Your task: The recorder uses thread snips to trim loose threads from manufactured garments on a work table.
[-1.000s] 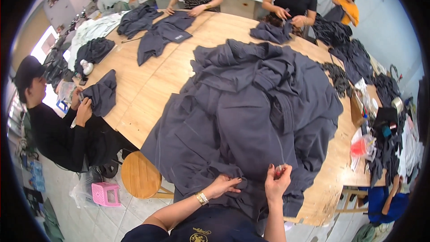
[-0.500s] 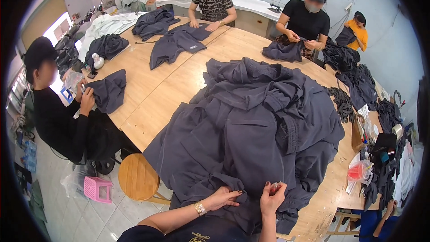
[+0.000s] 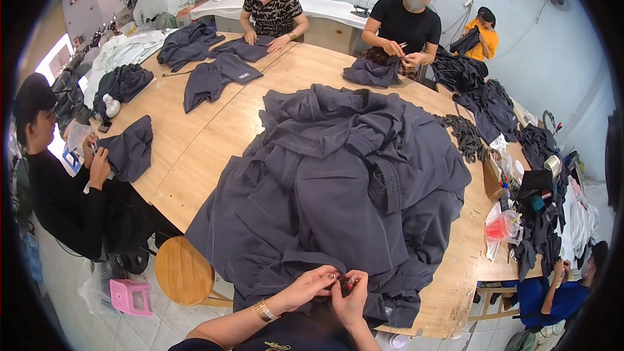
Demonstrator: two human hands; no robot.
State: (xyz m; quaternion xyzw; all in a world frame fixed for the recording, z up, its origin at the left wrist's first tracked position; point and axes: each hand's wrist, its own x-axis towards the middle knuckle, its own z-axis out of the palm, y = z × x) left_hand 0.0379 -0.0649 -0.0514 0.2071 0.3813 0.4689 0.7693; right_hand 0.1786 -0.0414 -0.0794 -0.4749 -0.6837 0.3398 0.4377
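Observation:
A large heap of dark grey garments (image 3: 344, 201) lies on the wooden table in front of me, with elastic-gathered edges showing in places. At its near edge, my left hand (image 3: 311, 288) is closed, pinching a fold of one garment. My right hand (image 3: 350, 300) has come up against it, closed round a small red-and-silver tool (image 3: 351, 282), mostly hidden by the fingers. Between the fingertips the cloth is bunched, and what the tool touches cannot be made out.
Co-workers handle similar garments at the table (image 3: 188, 149), left and far side. A round wooden stool (image 3: 184, 270) and a pink plastic stool (image 3: 130, 296) stand at left. At right are a bagged red cup (image 3: 499, 227), a cardboard box (image 3: 492, 179) and dark cloth scraps (image 3: 465, 133).
My right hand has moved left with the red-and-silver tool to meet my left hand at the cloth. The view has shifted to the right, so the table and heap appear further left.

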